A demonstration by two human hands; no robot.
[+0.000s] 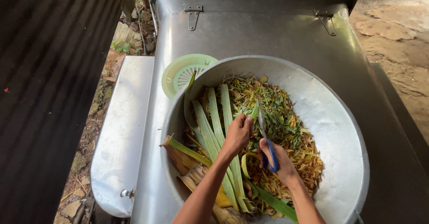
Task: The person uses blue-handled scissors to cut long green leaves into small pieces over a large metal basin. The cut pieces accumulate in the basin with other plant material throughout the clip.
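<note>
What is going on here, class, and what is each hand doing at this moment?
A person is cutting leaves over a large metal basin that sits on a steel cart. The left hand pinches a green leaf strip, and the right hand works blue-handled scissors with the blades at that strip. Long uncut green leaves lie in the near left of the basin; a heap of chopped pieces fills the middle. A pale green plastic strainer lies behind the basin.
</note>
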